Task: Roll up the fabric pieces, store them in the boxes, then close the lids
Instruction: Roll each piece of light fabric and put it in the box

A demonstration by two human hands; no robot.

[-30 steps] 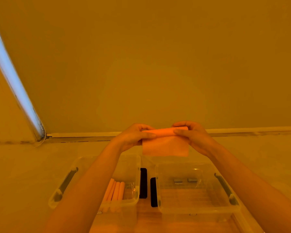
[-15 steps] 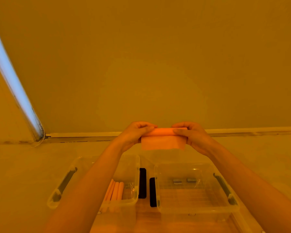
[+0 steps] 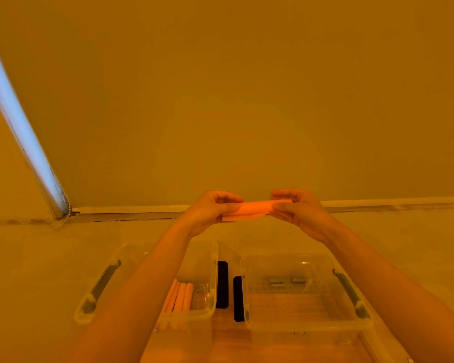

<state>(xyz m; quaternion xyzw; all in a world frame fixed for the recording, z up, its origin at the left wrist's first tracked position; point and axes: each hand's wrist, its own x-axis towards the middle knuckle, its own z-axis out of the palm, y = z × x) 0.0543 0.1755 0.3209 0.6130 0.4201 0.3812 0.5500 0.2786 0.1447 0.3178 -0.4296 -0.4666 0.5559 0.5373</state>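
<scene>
L hand (image 3: 210, 209) & R hand (image 3: 298, 209) each pinch an end of the fabric roll (image 3: 252, 208), held in air over far edge of both boxes. Risk: loose bottom flap unwinds if grip slackens before drop into R box (image 3: 306, 324); L box (image 3: 207, 263) already has rolls (image 3: 180, 297).

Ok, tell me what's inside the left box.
The left box holds rolled fabric pieces lying side by side, four visible. The left forearm covers much of its interior, so more may be hidden.
</scene>
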